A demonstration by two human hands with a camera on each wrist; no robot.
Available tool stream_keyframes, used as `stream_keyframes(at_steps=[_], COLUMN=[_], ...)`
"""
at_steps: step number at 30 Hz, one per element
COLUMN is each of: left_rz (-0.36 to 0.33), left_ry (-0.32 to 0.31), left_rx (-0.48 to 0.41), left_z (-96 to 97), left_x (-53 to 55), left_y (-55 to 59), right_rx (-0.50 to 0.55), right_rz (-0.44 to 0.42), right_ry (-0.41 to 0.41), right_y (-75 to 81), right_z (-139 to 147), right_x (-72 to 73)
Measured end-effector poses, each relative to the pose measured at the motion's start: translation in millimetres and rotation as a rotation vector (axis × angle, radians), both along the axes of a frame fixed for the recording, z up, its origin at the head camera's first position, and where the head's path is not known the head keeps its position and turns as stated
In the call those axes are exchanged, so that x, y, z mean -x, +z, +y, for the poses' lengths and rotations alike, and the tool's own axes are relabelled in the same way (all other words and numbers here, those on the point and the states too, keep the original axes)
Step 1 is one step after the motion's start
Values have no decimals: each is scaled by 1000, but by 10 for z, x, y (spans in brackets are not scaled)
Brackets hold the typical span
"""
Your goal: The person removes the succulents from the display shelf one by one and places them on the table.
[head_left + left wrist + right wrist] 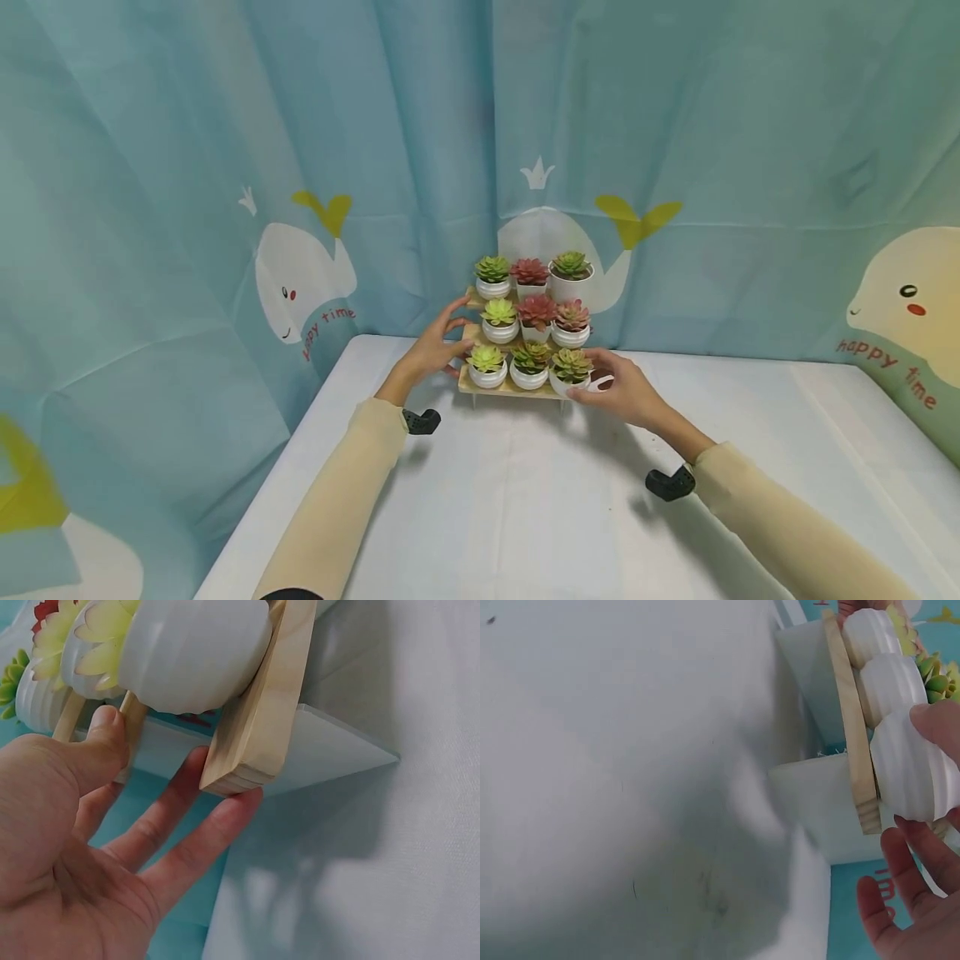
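A three-tier wooden plant stand with white legs carries succulents in white pots, three to a tier. My left hand holds the stand's left end. In the left wrist view the thumb lies against the middle board, while two extended fingers touch the end of the lowest board. On the lowest tier's right end, my right hand grips a white pot holding a green, reddish-tipped succulent. Its thumb presses the pot's front; other fingers spread beside the board's end. A white loop shows at this pot's side.
The stand is at the back of a white-covered table, close to a light blue curtain printed with whales. Both wrists wear a dark device, the left one and the right one.
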State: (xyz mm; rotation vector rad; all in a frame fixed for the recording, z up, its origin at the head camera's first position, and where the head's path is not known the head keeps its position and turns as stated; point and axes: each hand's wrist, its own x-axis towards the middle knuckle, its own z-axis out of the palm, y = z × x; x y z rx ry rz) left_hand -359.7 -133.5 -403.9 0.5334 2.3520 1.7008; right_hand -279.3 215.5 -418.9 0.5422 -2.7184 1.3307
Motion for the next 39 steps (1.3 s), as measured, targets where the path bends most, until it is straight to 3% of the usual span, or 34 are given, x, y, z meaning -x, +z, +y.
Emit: stream_keyframes(at_steps=[17,24,39], left_rz=[-10,-50,-29], left_ry=[12,7,-1], left_rx=[2,-32,-35], left_z=[-23,-16,-3], left_x=[32,-2,-12], left_y=[7,-7,16], right_rx=[-30,-43,-36], right_rz=[38,50,28], right_ry=[44,18,-122], right_y=[335,331,236], right_z=[194,309,629], right_x=[-58,-73,33])
